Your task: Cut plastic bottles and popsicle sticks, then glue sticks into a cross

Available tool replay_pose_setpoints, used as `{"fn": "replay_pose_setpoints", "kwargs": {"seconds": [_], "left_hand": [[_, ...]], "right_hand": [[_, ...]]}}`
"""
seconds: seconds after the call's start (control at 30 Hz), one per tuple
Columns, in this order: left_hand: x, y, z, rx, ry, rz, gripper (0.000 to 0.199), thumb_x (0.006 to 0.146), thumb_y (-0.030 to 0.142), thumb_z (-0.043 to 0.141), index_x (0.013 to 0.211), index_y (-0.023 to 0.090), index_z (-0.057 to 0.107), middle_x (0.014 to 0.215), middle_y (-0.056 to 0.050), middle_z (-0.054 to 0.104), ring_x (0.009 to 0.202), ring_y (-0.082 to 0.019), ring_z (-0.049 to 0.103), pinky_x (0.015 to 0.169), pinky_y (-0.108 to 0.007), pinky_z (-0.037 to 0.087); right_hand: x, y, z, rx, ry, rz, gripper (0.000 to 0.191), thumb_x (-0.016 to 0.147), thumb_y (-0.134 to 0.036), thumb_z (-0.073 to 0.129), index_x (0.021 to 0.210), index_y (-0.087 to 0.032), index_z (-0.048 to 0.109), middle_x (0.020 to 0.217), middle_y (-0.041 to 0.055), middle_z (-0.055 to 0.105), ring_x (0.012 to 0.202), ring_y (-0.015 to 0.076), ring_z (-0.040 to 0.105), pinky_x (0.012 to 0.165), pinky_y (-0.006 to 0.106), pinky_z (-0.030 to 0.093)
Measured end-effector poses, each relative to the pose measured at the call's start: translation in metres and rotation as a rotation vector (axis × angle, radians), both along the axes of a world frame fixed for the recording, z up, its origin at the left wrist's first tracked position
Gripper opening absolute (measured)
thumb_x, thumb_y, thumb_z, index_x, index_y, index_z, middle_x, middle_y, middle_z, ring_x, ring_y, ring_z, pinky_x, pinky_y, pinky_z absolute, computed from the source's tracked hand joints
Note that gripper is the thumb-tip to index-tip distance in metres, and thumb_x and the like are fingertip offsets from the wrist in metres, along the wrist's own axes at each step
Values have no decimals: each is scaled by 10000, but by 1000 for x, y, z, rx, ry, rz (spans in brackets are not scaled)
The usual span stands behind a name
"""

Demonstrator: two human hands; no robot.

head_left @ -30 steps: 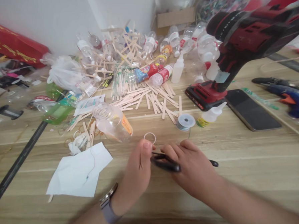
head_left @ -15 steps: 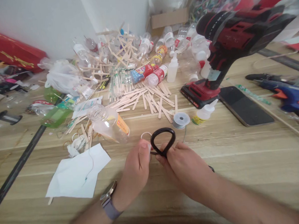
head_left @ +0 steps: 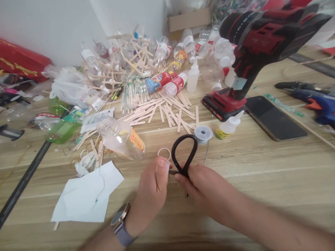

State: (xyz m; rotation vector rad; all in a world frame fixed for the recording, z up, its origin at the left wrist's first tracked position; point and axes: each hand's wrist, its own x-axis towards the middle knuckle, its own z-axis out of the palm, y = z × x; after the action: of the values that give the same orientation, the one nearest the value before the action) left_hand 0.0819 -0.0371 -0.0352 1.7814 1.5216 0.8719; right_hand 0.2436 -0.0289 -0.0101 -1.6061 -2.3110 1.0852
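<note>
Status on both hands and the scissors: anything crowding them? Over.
Right hand gripping black-handled scissors, tip toward left hand. Left hand pinching pale piece, mostly hidden. White ring close by; pale spool just beyond scissors.

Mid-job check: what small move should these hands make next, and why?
I'd probably ease the thumb of the left hand slightly back before pressing with the scissors. That hand pinches a small pale piece, and the blade, held in the right hand, points at it, ending close to the thumb. Whether the tip touches the piece is hard to tell.
</note>
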Motion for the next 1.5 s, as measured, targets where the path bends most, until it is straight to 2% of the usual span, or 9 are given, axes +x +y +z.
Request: {"fn": "replay_pose_setpoints", "kwargs": {"seconds": [0.3, 0.5, 0.63, 0.8, 0.9, 1.2, 1.27, 1.4, 1.5], "left_hand": [[-1, 1, 1, 9, 31, -28, 419, 1025, 374, 213, 868, 210, 565, 778, -58, 667, 763, -208, 631, 732, -342, 506], [-2, 2, 3, 40, 34, -58, 385, 1023, 349, 222, 875, 220, 553, 778, -55, 664, 746, -210, 629, 708, -336, 501], [-3, 2, 6, 72, 46, -74, 360, 1020, 311, 226, 888, 215, 547, 762, -44, 653, 718, -198, 615, 678, -317, 484], [-4, 3, 7, 105, 56, -107, 376, 1023, 290, 209, 860, 207, 538, 716, -28, 616, 657, -184, 572, 620, -300, 448], [-5, 3, 8, 117, 54, -124, 381, 1024, 285, 201, 853, 205, 532, 685, -15, 582, 618, -174, 545, 584, -291, 427], [-8, 3, 8, 152, 43, -140, 334, 1002, 286, 243, 880, 210, 544, 702, -20, 596, 639, -184, 564, 618, -310, 459], [-7, 3, 7, 120, 17, -108, 351, 1010, 307, 237, 904, 208, 556, 751, -38, 636, 684, -193, 593, 648, -321, 483], [-4, 4, 3, 39, -29, -47, 449, 1038, 363, 179, 882, 223, 576, 718, -24, 643, 637, -181, 590, 610, -300, 495], [-3, 4, 0, -6, -80, -40, 462, 1039, 399, 193, 861, 236, 587, 728, -16, 646, 666, -178, 598, 643, -290, 506]], "right_hand": [[4, 0, -8, -2, 358, -23, 329, 942, -201, 447, 1200, -199, 650, 1107, 102, 734, 1030, 281, 671, 908, 416, 497], [4, 2, -5, -64, 430, -28, 318, 935, -203, 433, 1164, -181, 653, 1130, 113, 722, 1073, 285, 652, 944, 437, 482], [4, 3, -2, -130, 420, -38, 228, 935, -243, 429, 944, -186, 650, 878, 56, 707, 858, 236, 662, 787, 351, 500], [3, 5, 4, -286, 360, -89, 257, 939, -263, 442, 686, -223, 464, 497, -68, 412, 472, 132, 463, 515, 251, 366], [3, 6, 5, -404, 369, -111, 345, 952, -270, 436, 613, -229, 384, 446, -78, 377, 395, 100, 387, 450, 232, 303], [2, 5, -5, -677, 491, -200, 386, 968, -351, 432, 607, -214, 427, 425, -80, 387, 348, 65, 327, 363, 184, 252], [2, 4, -4, -572, 488, -162, 351, 966, -332, 411, 638, -213, 455, 466, -56, 452, 381, 84, 392, 390, 194, 309], [3, 0, -2, -16, 370, -72, 184, 925, -242, 456, 887, -191, 628, 795, 58, 690, 738, 198, 641, 651, 287, 482], [4, -1, -4, 76, 303, -51, 209, 923, -214, 455, 989, -183, 651, 898, 87, 718, 853, 234, 665, 728, 315, 488]]}}
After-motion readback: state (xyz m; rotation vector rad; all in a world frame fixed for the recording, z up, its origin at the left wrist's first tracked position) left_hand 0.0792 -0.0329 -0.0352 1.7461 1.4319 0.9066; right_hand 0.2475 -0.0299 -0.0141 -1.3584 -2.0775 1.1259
